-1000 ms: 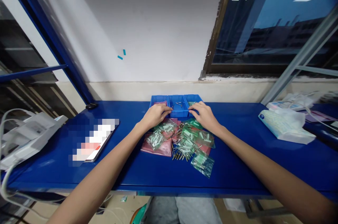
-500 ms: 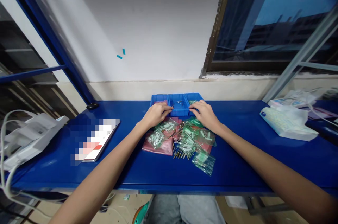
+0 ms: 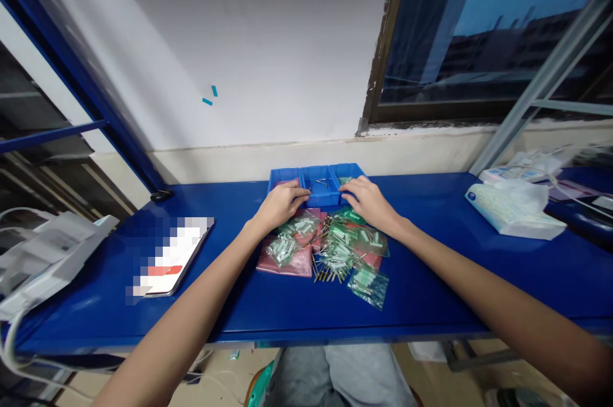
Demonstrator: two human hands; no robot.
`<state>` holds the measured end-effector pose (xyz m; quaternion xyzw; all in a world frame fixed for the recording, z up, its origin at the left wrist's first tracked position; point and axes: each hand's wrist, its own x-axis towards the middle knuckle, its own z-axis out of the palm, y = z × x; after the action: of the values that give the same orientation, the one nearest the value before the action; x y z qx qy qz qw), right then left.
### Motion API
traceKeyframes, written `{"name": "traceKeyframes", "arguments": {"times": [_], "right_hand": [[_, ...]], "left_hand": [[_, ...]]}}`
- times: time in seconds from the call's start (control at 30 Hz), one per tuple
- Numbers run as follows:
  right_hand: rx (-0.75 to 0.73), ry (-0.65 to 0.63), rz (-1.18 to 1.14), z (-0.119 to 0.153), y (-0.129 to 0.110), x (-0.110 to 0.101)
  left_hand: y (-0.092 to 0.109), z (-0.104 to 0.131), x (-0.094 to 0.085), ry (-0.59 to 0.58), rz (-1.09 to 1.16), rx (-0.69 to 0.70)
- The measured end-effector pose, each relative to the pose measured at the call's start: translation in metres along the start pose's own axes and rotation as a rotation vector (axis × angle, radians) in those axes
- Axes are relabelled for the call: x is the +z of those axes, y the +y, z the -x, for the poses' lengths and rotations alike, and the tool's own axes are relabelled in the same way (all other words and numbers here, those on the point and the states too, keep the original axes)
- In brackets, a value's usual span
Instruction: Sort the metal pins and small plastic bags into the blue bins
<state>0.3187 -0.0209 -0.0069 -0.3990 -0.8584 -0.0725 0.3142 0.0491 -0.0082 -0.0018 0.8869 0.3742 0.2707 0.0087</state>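
Three blue bins (image 3: 322,198) stand side by side at the back of the table, the middle one holding a few thin metal screw-like pieces (image 3: 322,183). My left hand (image 3: 282,206) is closed at the front left corner of the middle bin, thumb and forefinger pinched on its rim. At the opposite front corner, my right hand (image 3: 368,200) pinches the rim between the middle and right bins. Just in front lie small clear bags of pale plugs (image 3: 283,247), green-tinted bags (image 3: 340,250), loose metal screws (image 3: 328,276) and pink bags (image 3: 297,264).
On the left of the blue table (image 3: 287,311) lie a phone (image 3: 175,260), a small black object (image 3: 161,195) and a white box with cables (image 3: 62,253). A tissue pack (image 3: 514,209) sits at the right. The wall (image 3: 268,62) rises behind the bins.
The view has shifted slightly. Both hands stay at the front corners of the middle bin, with little visible change in their grip.
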Motion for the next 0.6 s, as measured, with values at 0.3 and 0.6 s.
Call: {"name": "traceKeyframes", "arguments": {"times": [0.3, 0.6], "right_hand": [[0.035, 0.045, -0.015, 0.001, -0.002, 0.003], [0.006, 0.011, 0.039, 0.002, -0.003, 0.000]], "left_hand": [[-0.005, -0.001, 0.001, 0.000, 0.024, 0.033], [0.003, 0.000, -0.010, -0.039, -0.103, 0.029]]}}
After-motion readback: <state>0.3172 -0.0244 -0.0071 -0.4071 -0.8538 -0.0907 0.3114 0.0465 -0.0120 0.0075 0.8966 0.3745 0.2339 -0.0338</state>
